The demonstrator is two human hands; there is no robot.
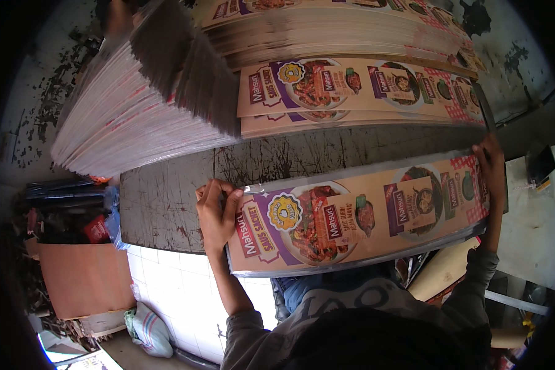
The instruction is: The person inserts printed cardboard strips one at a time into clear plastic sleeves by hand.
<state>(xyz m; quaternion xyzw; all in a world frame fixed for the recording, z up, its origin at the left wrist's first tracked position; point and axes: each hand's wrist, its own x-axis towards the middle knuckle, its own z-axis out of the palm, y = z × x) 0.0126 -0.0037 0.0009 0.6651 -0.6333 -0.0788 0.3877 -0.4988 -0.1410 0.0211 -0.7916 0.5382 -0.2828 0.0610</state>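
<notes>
A long tan printed card strip [376, 213] with pictures of food lies in front of me, with clear plastic [327, 179] showing along its edges. At its far left corner my left hand [219, 206] is closed, thumb and fingers pinching the plastic edge. My right hand [491, 163] is closed round the strip's right end. The near edge of the strip overhangs the table's front, close to my body. Beyond it, a few matching card strips [357, 92] lie overlapped on the dark, scratched table [277, 154].
A tall, fanned stack of plastic-edged sheets [135, 117] stands at the far left. Behind the loose strips is a thick pile of printed cards [339, 34]. A brown carton [86, 277] and a striped sack [151, 330] sit at lower left, beside white floor tiles [191, 296].
</notes>
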